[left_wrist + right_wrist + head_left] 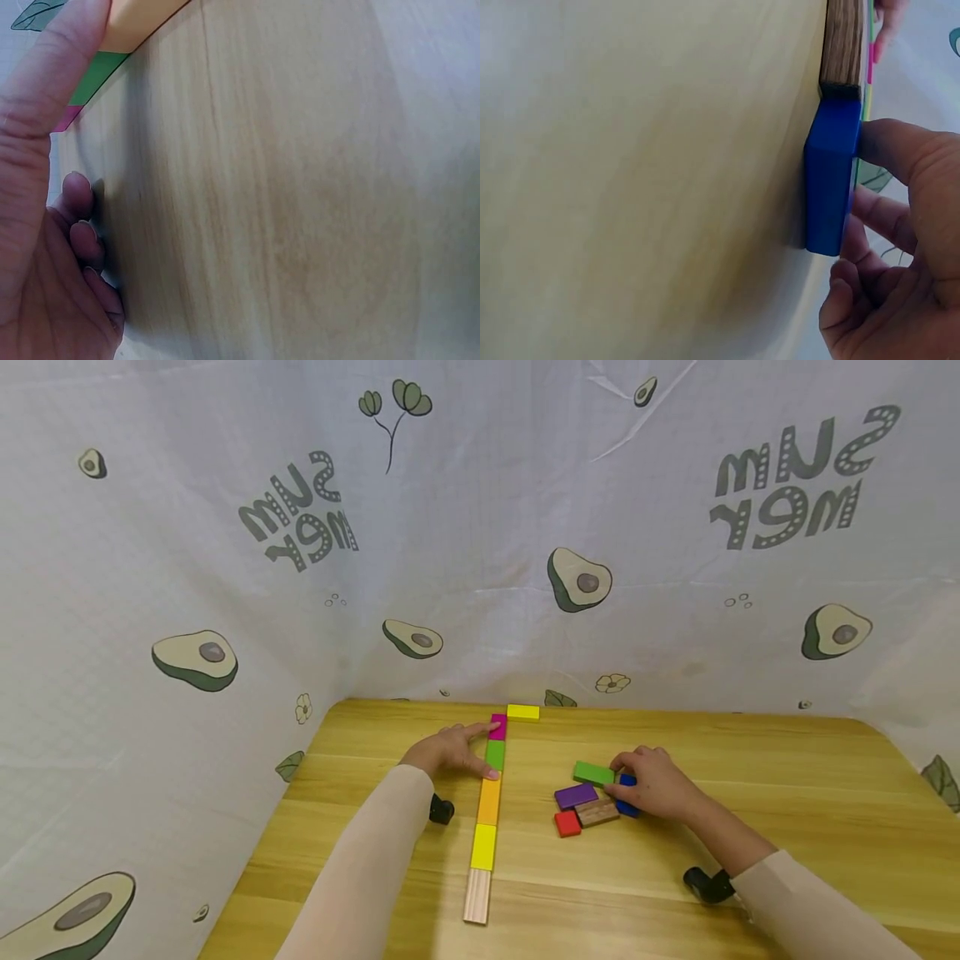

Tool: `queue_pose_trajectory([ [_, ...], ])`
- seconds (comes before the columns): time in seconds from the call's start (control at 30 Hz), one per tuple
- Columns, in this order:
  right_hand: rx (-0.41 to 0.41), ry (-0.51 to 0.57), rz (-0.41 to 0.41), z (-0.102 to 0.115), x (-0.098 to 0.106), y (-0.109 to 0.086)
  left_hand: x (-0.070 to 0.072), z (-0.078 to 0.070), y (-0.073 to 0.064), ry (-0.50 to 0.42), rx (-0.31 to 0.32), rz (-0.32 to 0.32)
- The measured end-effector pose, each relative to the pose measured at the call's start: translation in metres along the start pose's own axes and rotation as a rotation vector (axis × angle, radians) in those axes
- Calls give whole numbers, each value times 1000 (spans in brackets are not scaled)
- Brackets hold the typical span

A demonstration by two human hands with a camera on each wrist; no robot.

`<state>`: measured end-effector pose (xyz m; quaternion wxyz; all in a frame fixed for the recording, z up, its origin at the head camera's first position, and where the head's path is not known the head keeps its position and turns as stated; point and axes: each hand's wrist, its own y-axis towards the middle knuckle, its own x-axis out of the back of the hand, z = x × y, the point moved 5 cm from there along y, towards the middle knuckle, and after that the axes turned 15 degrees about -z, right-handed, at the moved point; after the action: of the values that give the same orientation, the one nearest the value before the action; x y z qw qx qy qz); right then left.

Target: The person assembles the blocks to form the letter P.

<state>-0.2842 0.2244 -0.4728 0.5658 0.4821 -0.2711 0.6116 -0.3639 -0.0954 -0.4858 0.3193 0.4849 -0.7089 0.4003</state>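
Observation:
A straight row of blocks runs away from me: pale wood (pixel 477 897), yellow (pixel 483 847), orange (pixel 489 802), green (pixel 495 755) and magenta (pixel 498 731). My left hand (pixel 453 750) lies beside its far end, index fingertip on the magenta block, thumb at the joint of green and orange. In the left wrist view the other fingers curl loosely above the table. With thumb and index finger, my right hand (pixel 656 783) pinches the right end of a loose green block (pixel 592 773). Under that hand lies a blue block (pixel 830 187), partly covered in the head view.
Beside the right hand lie purple (pixel 576 796), brown wood (pixel 597 812) and red (pixel 567 823) blocks. Another yellow block (pixel 523 712) lies crosswise by the row's far end. A printed white curtain (pixel 480 527) hangs behind the wooden table (pixel 787 793) and along its left.

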Motion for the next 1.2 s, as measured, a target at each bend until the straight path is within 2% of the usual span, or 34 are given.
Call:
queue_pose_trajectory([
  [0.43,15,24,-26,3,-1,1,-1,0,0,-13,-12,-8],
  [0.7,33,72,-75,8,3,10,0,-1,0,-10,-20,-8],
  [0.97,27,110,-69,17,6,21,0,-1,-1,-7,-14,-8],
  [1.2,21,126,-54,16,0,32,0,1,0,11,-33,-8],
])
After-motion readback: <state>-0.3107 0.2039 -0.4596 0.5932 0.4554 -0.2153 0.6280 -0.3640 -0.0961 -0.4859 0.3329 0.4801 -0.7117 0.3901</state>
